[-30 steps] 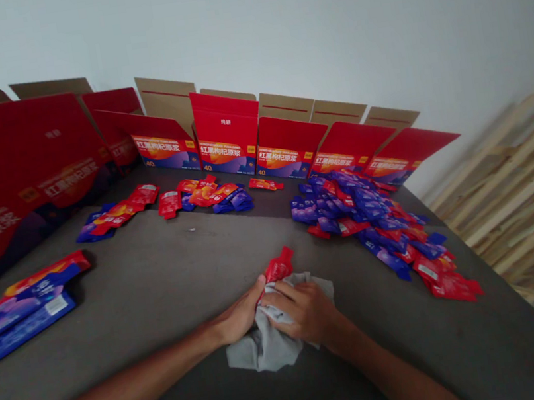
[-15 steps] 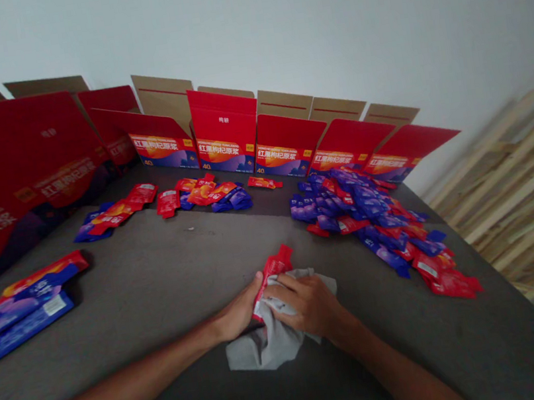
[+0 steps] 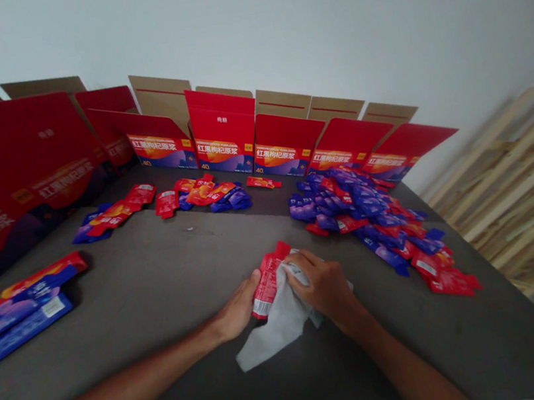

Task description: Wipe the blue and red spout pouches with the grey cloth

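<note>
- A white wall (image 3: 270, 19) rises behind a dark grey counter (image 3: 156, 263), and a stack of pale wooden slats (image 3: 523, 202) leans at the right, beyond the counter's edge.
- Flat red cartons (image 3: 225, 139) stand in a row along the back of the counter, their tan flaps upright against the wall and their fronts printed 红黑枸杞原浆.
- A much larger red carton panel (image 3: 7, 178) stands at the left end of the row.
- Two blue-and-red flat packs (image 3: 23, 315) lie on the counter at the left.
- Small clusters of red and purple sachets (image 3: 206, 194) sit near the back, and a wide heap of them (image 3: 365, 219) spreads down the right side.
- The left hand (image 3: 238, 310) is half open, its thumb raised and its fingers (image 3: 251, 312) loosely curled against the lower left edge of a red sachet (image 3: 268, 281); whether they pinch it, I cannot tell.
- The right hand (image 3: 324, 283) is clenched, its fingers (image 3: 307, 264) wrapped over a crumpled grey cloth (image 3: 280, 325) and pressing it on the sachet's right side.
- The sachet lies tilted between the hands, near the counter's middle, its red top end showing above the cloth and a white label at its lower end.
- The cloth trails down and left onto the counter.
</note>
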`<state>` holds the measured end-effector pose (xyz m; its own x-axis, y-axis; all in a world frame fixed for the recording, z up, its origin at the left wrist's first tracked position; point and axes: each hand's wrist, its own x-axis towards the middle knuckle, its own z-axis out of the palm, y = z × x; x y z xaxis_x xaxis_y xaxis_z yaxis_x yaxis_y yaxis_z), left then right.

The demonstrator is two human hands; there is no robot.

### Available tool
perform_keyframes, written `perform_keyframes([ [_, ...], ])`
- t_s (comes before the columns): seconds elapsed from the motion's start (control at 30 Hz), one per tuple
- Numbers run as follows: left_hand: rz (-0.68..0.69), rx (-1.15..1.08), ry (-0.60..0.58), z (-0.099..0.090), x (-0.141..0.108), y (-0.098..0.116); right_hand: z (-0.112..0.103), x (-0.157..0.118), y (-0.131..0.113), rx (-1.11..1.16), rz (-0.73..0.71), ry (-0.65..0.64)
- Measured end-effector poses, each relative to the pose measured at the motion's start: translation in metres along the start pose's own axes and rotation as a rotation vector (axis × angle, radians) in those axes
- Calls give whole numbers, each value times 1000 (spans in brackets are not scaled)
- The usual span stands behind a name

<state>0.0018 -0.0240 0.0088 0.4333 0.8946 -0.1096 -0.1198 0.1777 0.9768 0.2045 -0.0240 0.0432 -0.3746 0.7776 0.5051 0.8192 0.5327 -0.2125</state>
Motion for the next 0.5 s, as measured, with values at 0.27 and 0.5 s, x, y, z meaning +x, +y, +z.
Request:
perform_keyframes([
  [0.27,-71,-164,-42,3,3,-9,3,-5,-11,55,-348,-329],
  [0.5,-167,-143,96,-8,18,6,12,-8,-18,95,-352,-489],
])
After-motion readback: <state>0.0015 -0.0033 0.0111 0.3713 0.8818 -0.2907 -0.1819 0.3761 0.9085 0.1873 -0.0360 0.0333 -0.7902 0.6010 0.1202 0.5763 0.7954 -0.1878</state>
